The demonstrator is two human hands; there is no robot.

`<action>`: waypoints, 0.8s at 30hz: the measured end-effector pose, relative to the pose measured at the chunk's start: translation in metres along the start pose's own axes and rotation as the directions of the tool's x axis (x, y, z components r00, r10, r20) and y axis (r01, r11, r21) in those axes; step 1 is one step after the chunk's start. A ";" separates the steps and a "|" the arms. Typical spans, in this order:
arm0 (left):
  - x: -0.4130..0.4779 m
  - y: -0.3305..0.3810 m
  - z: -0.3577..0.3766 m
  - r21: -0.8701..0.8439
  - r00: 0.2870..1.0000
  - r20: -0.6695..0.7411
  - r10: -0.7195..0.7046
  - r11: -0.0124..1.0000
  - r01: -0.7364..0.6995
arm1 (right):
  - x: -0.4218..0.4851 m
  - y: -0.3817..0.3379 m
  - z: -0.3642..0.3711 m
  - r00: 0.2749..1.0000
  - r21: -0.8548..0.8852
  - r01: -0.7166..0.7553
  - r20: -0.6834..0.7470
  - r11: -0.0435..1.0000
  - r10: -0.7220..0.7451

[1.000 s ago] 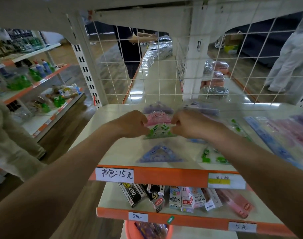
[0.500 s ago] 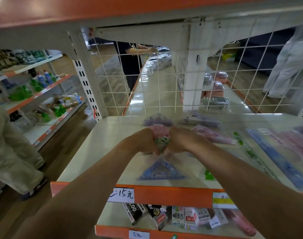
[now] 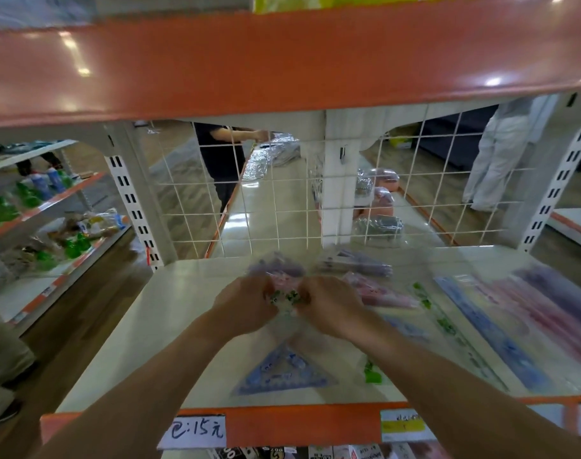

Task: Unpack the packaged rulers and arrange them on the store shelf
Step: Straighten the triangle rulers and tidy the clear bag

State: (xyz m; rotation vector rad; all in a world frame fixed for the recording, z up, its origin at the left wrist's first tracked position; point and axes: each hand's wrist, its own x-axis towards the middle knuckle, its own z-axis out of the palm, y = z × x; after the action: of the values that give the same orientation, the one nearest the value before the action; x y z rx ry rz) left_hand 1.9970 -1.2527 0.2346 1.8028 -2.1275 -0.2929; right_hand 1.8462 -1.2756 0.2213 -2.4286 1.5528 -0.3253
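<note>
Both hands — left hand (image 3: 246, 306), right hand (image 3: 329, 306) — pinch green-patterned packet (image 3: 284, 298).

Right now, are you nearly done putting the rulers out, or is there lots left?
About partway. A blue triangle ruler and long rulers already lie on the shelf. The left hand and right hand both grip a green-patterned packet, seemingly opening it. More wrapped packets wait behind it, though blur hides how many.

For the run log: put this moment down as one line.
stage: unpacking, likely | left hand: grips ruler packet | right hand: grips ruler packet | shelf: blue triangle ruler near front edge, long rulers at right
</note>
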 end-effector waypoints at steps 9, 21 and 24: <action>0.001 0.001 0.008 0.026 0.999 -0.049 -0.005 1.000 0.007 | -0.003 0.008 -0.001 0.993 -0.007 0.079 -0.085 0.997 -0.079; 0.002 -0.009 0.000 -0.299 0.965 0.174 -0.197 0.923 0.243 | 0.001 0.022 0.002 0.999 0.254 -0.035 0.016 0.967 0.032; 0.001 -0.008 0.000 -0.289 0.947 0.233 -0.220 0.914 0.284 | -0.004 0.018 -0.001 0.999 0.252 -0.044 0.023 0.967 0.039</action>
State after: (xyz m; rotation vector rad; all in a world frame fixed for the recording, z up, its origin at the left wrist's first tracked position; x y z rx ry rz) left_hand 2.0043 -1.2549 0.2322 1.9130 -1.8260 -0.8628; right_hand 1.8287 -1.2796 0.2159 -2.1950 1.4542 -0.4629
